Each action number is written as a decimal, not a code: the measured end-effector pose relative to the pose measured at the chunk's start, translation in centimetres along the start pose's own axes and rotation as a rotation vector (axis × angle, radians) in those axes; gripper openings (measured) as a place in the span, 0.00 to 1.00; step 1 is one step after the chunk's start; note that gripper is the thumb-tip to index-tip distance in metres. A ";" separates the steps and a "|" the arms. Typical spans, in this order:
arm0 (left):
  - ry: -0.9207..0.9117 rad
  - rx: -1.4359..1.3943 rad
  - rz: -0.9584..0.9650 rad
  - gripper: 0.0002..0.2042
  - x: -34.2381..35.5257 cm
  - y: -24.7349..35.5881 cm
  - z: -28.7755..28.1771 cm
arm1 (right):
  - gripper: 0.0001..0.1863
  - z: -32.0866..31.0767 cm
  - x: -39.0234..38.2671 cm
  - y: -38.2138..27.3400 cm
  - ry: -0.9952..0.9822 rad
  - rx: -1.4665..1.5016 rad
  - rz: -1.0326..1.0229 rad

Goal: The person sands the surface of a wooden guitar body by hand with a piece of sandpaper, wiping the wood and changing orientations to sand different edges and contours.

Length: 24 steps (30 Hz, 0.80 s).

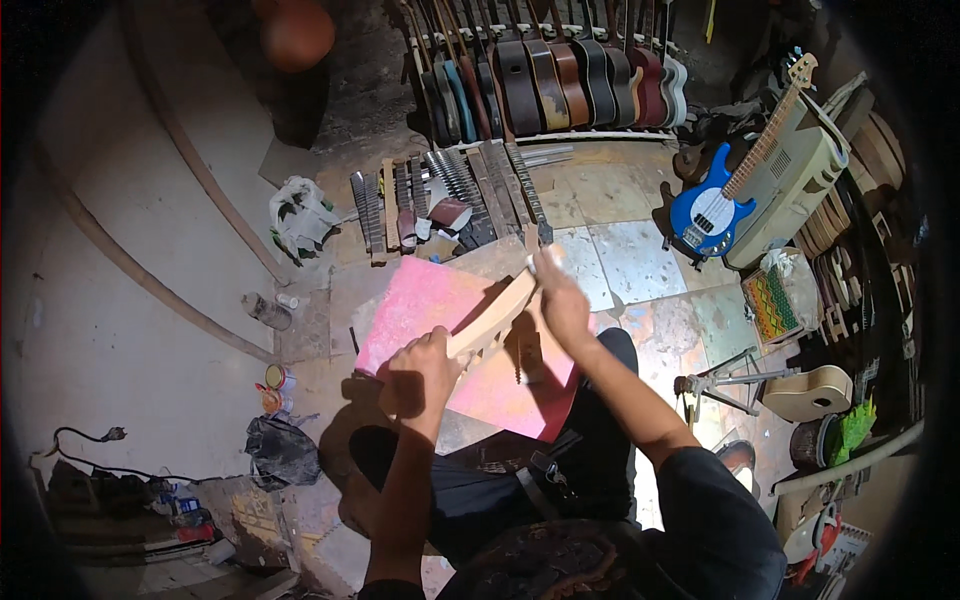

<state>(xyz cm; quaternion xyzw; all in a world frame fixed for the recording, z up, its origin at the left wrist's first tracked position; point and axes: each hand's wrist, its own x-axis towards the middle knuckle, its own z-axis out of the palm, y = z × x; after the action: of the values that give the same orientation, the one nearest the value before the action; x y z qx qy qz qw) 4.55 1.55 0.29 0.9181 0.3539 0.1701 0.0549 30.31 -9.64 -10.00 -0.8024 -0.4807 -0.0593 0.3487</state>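
A long, pale, slightly curved wooden piece (pixel 495 319) with notches along its near edge slants above a pink sheet (pixel 408 292) in front of my body. Its near-left end is in my left hand (pixel 424 369), whose fingers are closed around it. My right hand (pixel 566 310) is closed at the far-right end of the wood. A small white piece (pixel 543 262) shows at its fingers, against the wood; its kind is not clear. A small brown object (pixel 530 350) lies on the sheet below the wood, partly in shadow.
Several slotted wooden strips (pixel 465 190) lie beyond the sheet, before a row of guitars (pixel 545 85). A blue bass guitar (pixel 713 205) leans at the right, with a metal stand (pixel 722 380) nearer. Paint cans (pixel 278 378) and a black bag (pixel 280 450) sit left.
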 end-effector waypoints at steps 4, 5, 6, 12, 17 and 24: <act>0.070 -0.058 0.030 0.19 -1.6 -0.8 0.4 | 0.31 0.2 -3.4 -3.8 -0.078 0.155 -0.242; 0.086 -0.050 0.040 0.19 -1.4 -0.5 0.6 | 0.31 -0.3 -2.1 -0.9 -0.100 0.070 -0.167; 0.088 -0.052 0.057 0.18 -1.2 0.1 1.3 | 0.32 -0.7 -1.3 1.7 -0.127 -0.023 -0.075; 0.097 -0.091 0.029 0.18 -1.8 0.0 1.3 | 0.27 0.8 -4.8 -4.4 -0.106 0.231 -0.284; 0.097 -0.185 0.072 0.18 -2.0 0.7 1.5 | 0.22 -2.3 -0.1 -0.1 -0.236 -0.050 0.178; 0.048 -0.231 0.045 0.17 -2.6 1.9 -0.2 | 0.24 0.0 -3.2 -0.4 -0.226 0.175 -0.068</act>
<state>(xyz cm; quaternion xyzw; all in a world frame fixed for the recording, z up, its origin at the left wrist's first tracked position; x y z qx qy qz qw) 3.86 -1.60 0.13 0.9091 0.3122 0.2327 0.1479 28.34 -11.86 -11.18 -0.7537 -0.5471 0.0620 0.3588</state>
